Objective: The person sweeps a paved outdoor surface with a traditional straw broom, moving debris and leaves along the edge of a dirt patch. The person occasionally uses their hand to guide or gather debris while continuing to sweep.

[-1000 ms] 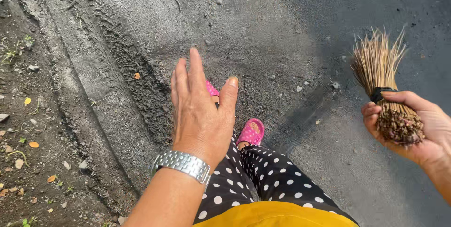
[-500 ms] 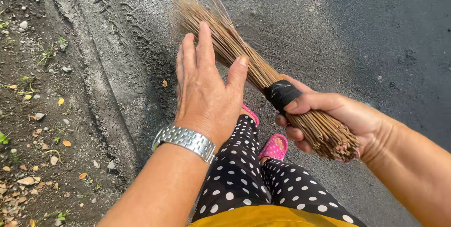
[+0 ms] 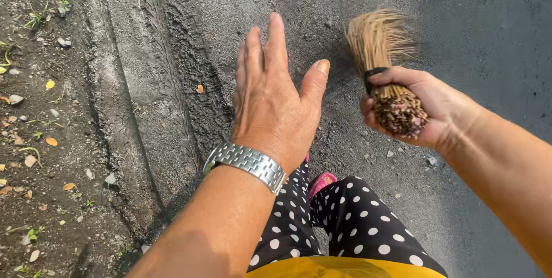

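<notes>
My right hand [image 3: 422,108] grips a stick broom [image 3: 379,54], a bundle of thin brown twigs tied with a black band, with the bristles pointing away from me and the cut stub end toward me. My left hand [image 3: 275,97] is held flat and open in front of me, palm down, fingers together and thumb out, a silver metal watch [image 3: 246,163] on its wrist. A small gap separates the left thumb from the broom. Below are my legs in black trousers with white dots [image 3: 345,220] and a pink sandal [image 3: 322,181].
I stand on a dark asphalt road [image 3: 471,25] dusted with grey sand. A tyre track [image 3: 172,71] runs through the dust on the left. Beyond it lies a dirt verge [image 3: 40,140] with pebbles, dry leaves and small weeds.
The broom, which lay across under my left palm half a second ago, has swung back to the right and now points away. My left hand stays raised and flat.
</notes>
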